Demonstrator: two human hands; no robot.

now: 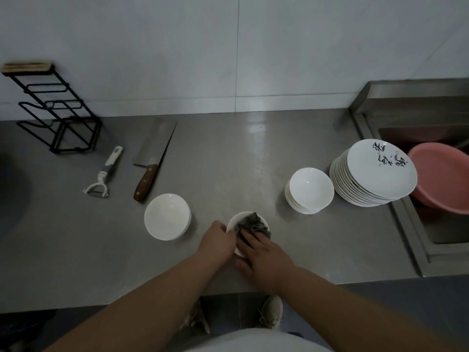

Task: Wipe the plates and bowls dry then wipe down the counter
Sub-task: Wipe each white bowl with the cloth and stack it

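Note:
A small white bowl sits near the counter's front edge with a grey cloth bunched inside it. My left hand grips the bowl's left rim. My right hand presses the cloth into the bowl with its fingers laid over it. A short stack of white bowls stands just to the left. Another stack of white bowls stands to the right, beside a tall stack of white plates with black markings on the top one.
On the grey steel counter lie a cleaver and a white peeler at left, behind them a black wire rack. A pink basin sits in the sink at right.

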